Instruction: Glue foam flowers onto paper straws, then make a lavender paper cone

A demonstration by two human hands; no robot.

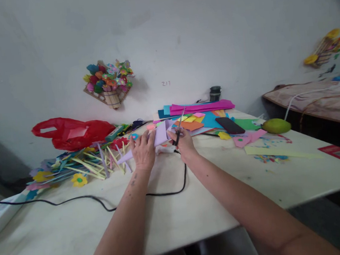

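Observation:
My left hand [143, 149] grips a folded lilac foam sheet [160, 135], with the thumb and fingers on its left part. In my right hand [184, 142] is a pair of scissors [178, 136], the blades pointing up and away beside the right edge of the sheet. Whether the blades touch the sheet I cannot tell. Behind the hands lie orange and yellow foam pieces [189, 125]. A white tool with a black cord [164, 149] lies partly hidden beneath the sheet.
Left of my hands are foam flowers [79, 180], pale strips [87, 166] and a red plastic bag [72, 132]. To the right lie a phone [229, 125], a green-yellow fruit [276, 126] and a pale yellow strip [279, 152]. A black cord [102, 203] crosses the table.

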